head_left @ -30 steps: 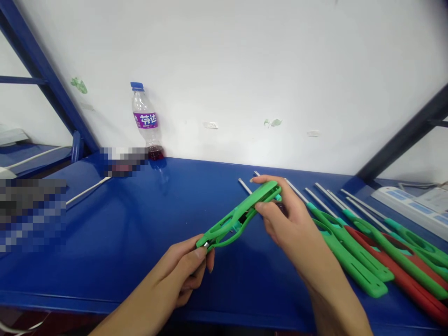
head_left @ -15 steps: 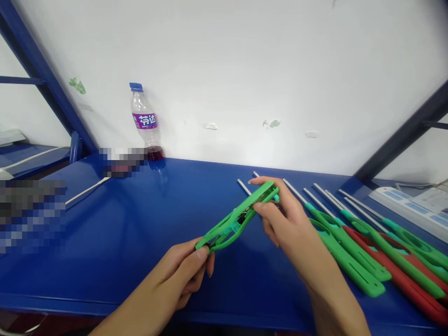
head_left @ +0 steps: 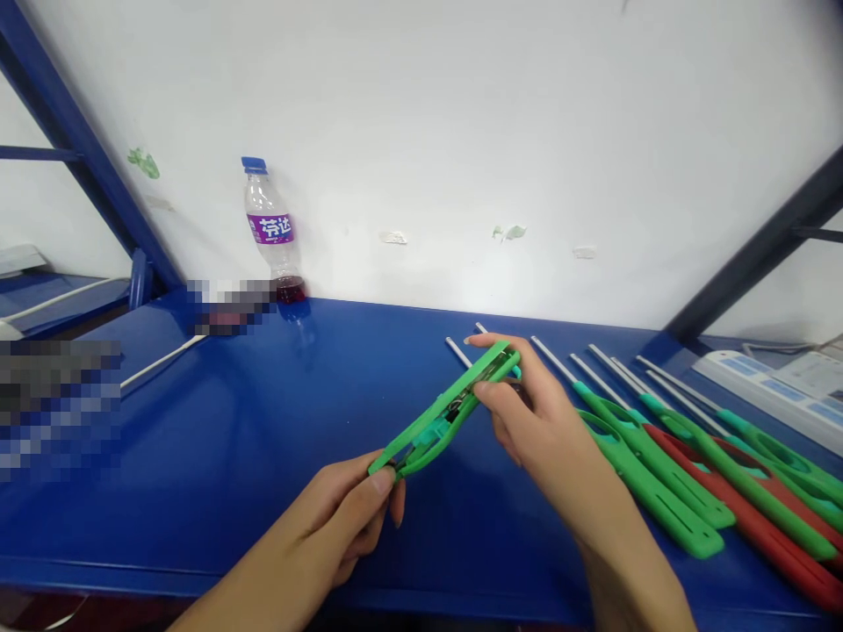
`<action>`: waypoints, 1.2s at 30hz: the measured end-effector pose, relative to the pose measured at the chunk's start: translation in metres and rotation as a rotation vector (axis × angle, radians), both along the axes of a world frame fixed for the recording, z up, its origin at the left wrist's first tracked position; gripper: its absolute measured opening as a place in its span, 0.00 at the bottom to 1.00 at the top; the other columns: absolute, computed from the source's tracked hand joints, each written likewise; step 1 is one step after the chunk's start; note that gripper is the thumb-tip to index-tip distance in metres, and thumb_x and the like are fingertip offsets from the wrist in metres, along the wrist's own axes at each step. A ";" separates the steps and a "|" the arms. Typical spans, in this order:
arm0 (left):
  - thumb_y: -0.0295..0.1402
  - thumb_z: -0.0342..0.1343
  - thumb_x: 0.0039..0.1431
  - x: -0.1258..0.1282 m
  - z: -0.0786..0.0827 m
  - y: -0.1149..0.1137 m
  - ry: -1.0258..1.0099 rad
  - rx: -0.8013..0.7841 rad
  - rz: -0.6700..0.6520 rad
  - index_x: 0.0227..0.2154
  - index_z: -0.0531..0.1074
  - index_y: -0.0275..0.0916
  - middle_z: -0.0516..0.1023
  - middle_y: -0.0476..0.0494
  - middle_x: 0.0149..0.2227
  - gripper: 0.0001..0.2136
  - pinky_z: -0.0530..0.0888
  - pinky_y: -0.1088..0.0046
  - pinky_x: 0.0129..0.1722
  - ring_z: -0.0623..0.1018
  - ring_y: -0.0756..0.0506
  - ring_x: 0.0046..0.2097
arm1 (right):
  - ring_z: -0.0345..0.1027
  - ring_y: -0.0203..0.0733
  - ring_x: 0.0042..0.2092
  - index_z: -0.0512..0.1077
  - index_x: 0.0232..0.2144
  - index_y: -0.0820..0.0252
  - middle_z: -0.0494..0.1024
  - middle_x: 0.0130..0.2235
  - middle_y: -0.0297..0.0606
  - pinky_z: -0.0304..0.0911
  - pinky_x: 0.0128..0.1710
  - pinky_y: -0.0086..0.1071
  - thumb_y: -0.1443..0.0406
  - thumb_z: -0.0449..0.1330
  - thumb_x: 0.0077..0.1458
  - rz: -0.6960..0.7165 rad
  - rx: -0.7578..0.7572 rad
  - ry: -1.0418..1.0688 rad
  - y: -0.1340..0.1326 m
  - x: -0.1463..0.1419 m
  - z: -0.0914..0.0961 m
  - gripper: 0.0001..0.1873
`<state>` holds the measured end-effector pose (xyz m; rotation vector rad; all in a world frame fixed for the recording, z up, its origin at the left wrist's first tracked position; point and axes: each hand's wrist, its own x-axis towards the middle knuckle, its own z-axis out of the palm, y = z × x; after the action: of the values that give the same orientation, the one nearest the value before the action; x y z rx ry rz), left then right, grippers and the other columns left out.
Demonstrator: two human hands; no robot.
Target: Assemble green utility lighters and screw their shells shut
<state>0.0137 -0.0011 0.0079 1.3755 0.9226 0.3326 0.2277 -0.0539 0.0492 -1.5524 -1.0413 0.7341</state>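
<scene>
Between my two hands is a green lighter handle [head_left: 435, 417], slanting up to the right above the table. Its two shell halves gape along the side, and dark and teal inner parts show in the gap. My left hand [head_left: 352, 505] is closed on the lower left end. My right hand [head_left: 527, 395] grips the upper right end, with the thumb on the open side and the index finger stretched past the tip. On the right lie several long-nosed lighters, green ones [head_left: 665, 483] and a red one [head_left: 783, 544], with metal rods pointing away from me.
A bottle [head_left: 271, 233] with a purple label stands against the wall at the back left. A white power strip [head_left: 770, 386] lies at the right. Blurred items [head_left: 59, 377] and a white cable [head_left: 162, 360] lie on the left of the blue table [head_left: 263, 474].
The lighter handle has turned a little in my hands, so the upper shell half now shows its edge more. Both hands keep their hold in nearly the same place.
</scene>
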 end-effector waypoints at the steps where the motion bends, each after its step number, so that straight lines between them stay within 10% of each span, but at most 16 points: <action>1: 0.65 0.54 0.65 0.000 0.001 -0.001 0.002 -0.001 0.010 0.38 0.78 0.43 0.59 0.52 0.30 0.28 0.58 0.75 0.28 0.56 0.46 0.31 | 0.48 0.35 0.23 0.68 0.58 0.49 0.57 0.23 0.21 0.49 0.23 0.30 0.62 0.58 0.65 -0.002 0.000 0.001 0.000 0.000 0.000 0.20; 36: 0.61 0.51 0.68 0.003 -0.014 0.021 -0.153 -0.127 -0.036 0.33 0.70 0.41 0.56 0.61 0.18 0.26 0.49 0.78 0.15 0.49 0.55 0.17 | 0.55 0.37 0.23 0.65 0.62 0.47 0.64 0.23 0.22 0.57 0.24 0.31 0.57 0.58 0.69 -0.035 -0.049 -0.100 0.000 0.000 -0.003 0.22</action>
<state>0.0171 0.0195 -0.0057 1.2306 0.7787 0.3412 0.2278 -0.0543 0.0465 -1.6595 -1.0735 0.6676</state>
